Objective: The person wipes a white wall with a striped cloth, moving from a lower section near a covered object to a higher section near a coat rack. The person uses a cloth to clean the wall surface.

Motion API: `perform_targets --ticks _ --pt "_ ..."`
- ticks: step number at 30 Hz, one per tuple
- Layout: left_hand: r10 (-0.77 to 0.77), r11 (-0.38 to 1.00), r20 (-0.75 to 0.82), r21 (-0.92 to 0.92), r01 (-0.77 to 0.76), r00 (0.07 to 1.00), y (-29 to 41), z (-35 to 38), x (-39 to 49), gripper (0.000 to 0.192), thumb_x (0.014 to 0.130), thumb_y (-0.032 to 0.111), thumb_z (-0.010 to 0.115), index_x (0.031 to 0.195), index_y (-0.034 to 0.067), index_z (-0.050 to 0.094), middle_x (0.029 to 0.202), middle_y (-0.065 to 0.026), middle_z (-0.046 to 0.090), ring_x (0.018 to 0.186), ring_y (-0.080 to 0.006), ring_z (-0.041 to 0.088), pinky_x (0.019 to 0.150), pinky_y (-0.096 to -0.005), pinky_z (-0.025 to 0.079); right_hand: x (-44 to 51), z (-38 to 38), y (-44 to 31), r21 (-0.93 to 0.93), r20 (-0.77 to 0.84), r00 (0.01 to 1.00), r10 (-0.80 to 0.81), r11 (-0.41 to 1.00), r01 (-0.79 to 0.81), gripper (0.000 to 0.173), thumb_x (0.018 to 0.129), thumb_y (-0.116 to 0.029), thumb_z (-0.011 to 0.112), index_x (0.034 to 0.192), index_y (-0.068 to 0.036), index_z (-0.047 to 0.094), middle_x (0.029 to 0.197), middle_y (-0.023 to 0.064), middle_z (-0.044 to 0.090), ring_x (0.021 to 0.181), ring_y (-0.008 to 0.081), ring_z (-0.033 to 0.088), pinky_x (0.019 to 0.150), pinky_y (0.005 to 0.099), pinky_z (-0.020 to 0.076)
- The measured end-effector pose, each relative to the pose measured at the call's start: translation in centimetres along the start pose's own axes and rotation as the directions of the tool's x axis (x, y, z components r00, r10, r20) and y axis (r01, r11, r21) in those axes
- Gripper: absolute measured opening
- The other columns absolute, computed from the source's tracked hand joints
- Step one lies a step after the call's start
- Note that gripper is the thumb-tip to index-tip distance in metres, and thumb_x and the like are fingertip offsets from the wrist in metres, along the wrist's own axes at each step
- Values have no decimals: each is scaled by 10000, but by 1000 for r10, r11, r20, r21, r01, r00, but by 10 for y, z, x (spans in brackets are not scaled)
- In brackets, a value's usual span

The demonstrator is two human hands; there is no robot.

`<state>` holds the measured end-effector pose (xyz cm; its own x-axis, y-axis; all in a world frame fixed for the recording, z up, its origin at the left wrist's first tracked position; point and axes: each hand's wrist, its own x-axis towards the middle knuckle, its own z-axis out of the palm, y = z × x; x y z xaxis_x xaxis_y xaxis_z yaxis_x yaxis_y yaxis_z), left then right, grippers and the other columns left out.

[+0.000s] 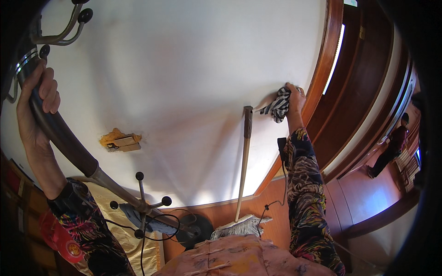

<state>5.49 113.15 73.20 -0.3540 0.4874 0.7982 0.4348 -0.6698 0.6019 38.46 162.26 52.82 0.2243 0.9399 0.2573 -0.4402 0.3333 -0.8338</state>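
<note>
My left hand (38, 89) grips the dark upper pole of a metal coat stand (65, 127) at the left of the view; the pole slants down to a round black base (195, 229) on the floor. At the right, my right hand (295, 98) holds a crumpled striped cloth (280, 105) against the white wall (193, 69), close beside a brown wooden door frame (319, 65). Just left of the cloth, a string mop (243, 165) leans with its handle end up at the wall and its strands on the floor.
A patch of yellow filler surrounds a wall box (127, 142). Black cables hang near the stand and my right sleeve. Gold fabric (107, 196) and a red item (69, 241) lie lower left. Another person (390, 148) stands at far right, beyond the doorway.
</note>
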Motion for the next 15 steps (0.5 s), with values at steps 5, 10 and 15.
perform_targets --ticks 5,10,15 --pt "-19 997 -23 -73 18 1000 0 6 -4 119 985 135 516 1030 25 509 584 18 411 395 -39 398 383 -165 377 1 0 -2 -60 -11 1000 10 998 -11 294 737 -189 765 909 8 631 784 65 641 692 171 609 647 291 496" --pt "-26 997 -41 -77 23 999 1 10 -3 110 982 135 519 1024 33 513 579 18 412 391 -39 399 383 -166 381 -4 1 -6 -41 4 1000 -10 999 10 293 731 -203 768 897 0 638 796 77 647 689 174 603 648 299 493" --pt "-24 999 -49 -48 21 998 2 10 -4 116 975 140 532 1022 36 515 577 22 419 392 -38 403 383 -166 385 -8 6 -10 -138 -31 997 -65 989 60 269 744 -212 736 865 10 643 792 86 647 684 179 598 645 313 492"
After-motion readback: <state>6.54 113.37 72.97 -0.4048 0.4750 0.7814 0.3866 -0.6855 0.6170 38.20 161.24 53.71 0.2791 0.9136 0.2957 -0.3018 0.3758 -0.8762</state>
